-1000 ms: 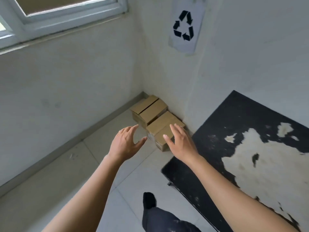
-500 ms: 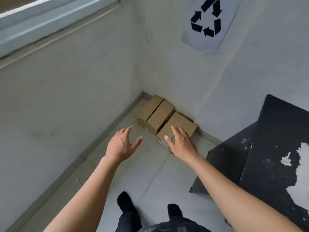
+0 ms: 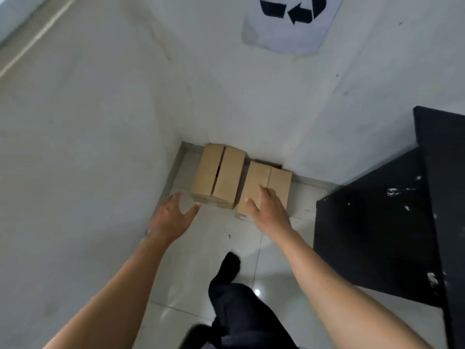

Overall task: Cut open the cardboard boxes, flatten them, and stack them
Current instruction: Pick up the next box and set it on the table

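Two cardboard boxes stand on the tiled floor (image 3: 216, 250) in the corner where the left and far walls meet. The left box (image 3: 217, 176) is at the far wall, its top flaps closed with a dark slit partway along the centre seam. The right box (image 3: 265, 181) sits just beside it and slightly nearer to us, flaps closed, seam running near to far.

Hands – both released, fingers spread and holding nothing. The left hand (image 3: 169, 217) hovers above the floor just near-left of the left box, thumb pointing toward the box's near corner, not touching it. The right hand (image 3: 269, 213) is over the near end of the right box; we cannot tell whether the fingers rest on the cardboard or hang just above it.

Surroundings – a paper recycling sign (image 3: 289, 28) is stuck on the far wall above the boxes, cut off by the top edge. A black desk (image 3: 372, 238) with white scuffs stands to the right. Between the forearms we see a dark trouser leg (image 3: 241, 313) and a dark shoe (image 3: 230, 267) on the floor.
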